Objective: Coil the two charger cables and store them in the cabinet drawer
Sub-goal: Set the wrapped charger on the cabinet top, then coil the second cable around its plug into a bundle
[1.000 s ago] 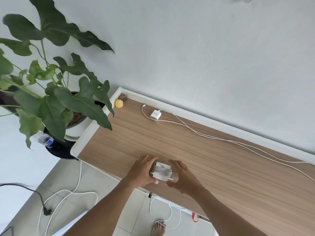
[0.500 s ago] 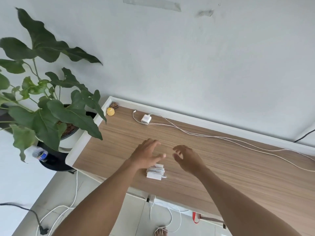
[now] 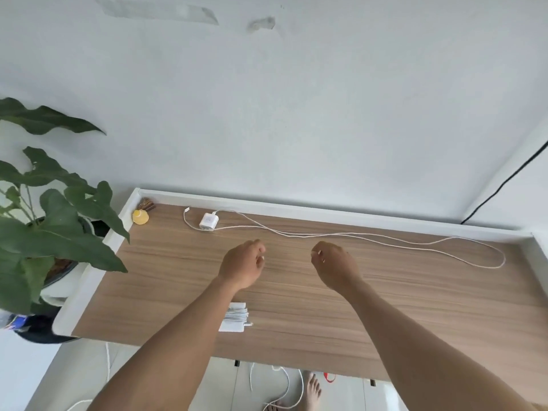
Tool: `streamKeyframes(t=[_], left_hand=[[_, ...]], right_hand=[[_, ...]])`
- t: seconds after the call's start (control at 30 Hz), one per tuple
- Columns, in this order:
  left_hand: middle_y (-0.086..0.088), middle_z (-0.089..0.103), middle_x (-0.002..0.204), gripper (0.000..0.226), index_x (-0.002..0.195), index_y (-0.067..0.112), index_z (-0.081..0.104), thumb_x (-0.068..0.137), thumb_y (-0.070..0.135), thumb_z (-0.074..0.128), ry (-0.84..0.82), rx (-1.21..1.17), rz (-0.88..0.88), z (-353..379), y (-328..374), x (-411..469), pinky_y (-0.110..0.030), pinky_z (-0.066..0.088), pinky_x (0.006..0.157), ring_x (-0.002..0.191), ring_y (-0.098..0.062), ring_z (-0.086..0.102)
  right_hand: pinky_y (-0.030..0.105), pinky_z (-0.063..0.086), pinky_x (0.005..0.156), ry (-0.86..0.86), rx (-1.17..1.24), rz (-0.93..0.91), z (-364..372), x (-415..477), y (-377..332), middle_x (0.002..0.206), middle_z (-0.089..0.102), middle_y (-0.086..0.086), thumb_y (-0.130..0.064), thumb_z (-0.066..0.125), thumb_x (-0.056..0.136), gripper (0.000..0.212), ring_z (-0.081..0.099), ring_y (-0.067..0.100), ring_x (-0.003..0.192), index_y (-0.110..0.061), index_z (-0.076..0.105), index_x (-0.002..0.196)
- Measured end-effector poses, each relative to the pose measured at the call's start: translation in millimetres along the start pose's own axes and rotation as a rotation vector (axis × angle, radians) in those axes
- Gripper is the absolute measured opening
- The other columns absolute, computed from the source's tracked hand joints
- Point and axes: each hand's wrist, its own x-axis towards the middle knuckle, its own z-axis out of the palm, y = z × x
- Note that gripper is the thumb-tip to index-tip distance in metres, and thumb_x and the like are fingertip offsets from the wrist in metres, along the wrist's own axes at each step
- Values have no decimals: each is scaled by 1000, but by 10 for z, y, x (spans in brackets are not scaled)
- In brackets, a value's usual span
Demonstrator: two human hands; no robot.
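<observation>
No longer holds the coiled charger: leaves it lying on the cabinet top near the front edge, cable wrapped round the adapter, partly hidden by the left forearm. Reaches fwd w/ both hands instead. Keeps the left hand and right hand above the wood, apart from each other, fingers loosely curled, gripping nothing.

Looks further up & right than 1 s ago, so takes in the whole second charger: small white adapter by the back rail, w/ its loose cable trailing right along the back and looping round near the right end. Touches neither yet; hovers just short of the cable, approx mid-top.

Means, prob., no. 1 done as far as coiling goes, no. 2 next. Needs to pick up an end, adapter or plug, then wind the long run in. Can't see any drawer from here, so can't tell where storing happens; has yet to store either.

Leaves alone the yellow object in the back left corner and the plant beside the cabinet.
</observation>
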Motion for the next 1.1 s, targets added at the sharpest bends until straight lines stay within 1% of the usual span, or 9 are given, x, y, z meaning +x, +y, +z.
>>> streamKeyframes(t=[0.13,0.3,0.43,0.53,0.67,0.8,0.87,0.93,1.1], left_hand=[[0,66,112,21,113,17,60,94,21,52,65,15,-114,62,-261,138,-34,50,78,96,-22,64],[-8,64,108,19,109,12,62,93,18,55,196,26,-262,48,-588,378,-40,49,80,101,-30,59],[-15,52,119,35,122,11,57,87,10,54,247,57,-401,38,-838,618,-45,44,87,113,-36,49],[-18,43,131,40,130,12,49,90,17,54,271,41,-517,39,-1017,784,-46,42,94,122,-37,41],[-18,41,137,42,128,9,45,94,32,54,283,18,-593,129,-1167,947,-45,42,90,120,-36,44],[-13,50,130,44,130,9,45,95,33,53,342,46,-632,221,-1234,1073,-45,38,89,121,-33,46],[-11,52,127,39,127,11,50,94,30,56,369,41,-634,234,-1232,1100,-44,36,90,121,-32,47],[-10,54,124,38,126,13,52,92,27,58,417,-38,-576,218,-1177,1094,-45,35,92,119,-31,48],[0,60,117,43,126,21,56,86,32,67,610,-108,-283,-90,-882,1124,-46,39,94,106,-25,57]], right_hand=[[30,45,75,-27,9,-10,121,159,96,103,65,-4,-28,46,95,20,62,22,94,-22,62,106],[30,46,76,-109,34,-104,366,531,-159,103,65,-6,-27,48,94,18,62,20,96,-25,62,105],[33,50,81,-143,62,-212,553,912,-502,110,62,-4,-29,48,95,22,59,20,104,-23,59,113],[35,44,93,-141,40,-267,685,1179,-690,122,54,2,-27,49,95,31,47,23,117,-18,53,125],[36,36,101,-144,-20,-288,820,1435,-754,128,49,5,-26,50,95,39,41,27,119,-17,46,132],[34,31,104,-153,-50,-283,909,1540,-673,130,48,4,-27,50,95,41,38,26,121,-18,44,135],[34,30,106,-158,-41,-278,922,1533,-616,131,48,4,-28,50,95,43,39,26,122,-17,43,136],[35,31,106,-154,-5,-266,885,1510,-574,135,47,5,-29,50,96,45,39,26,124,-16,40,138],[39,34,106,-93,150,-284,577,1574,-792,141,45,3,-37,42,100,47,38,23,131,-17,36,143]])
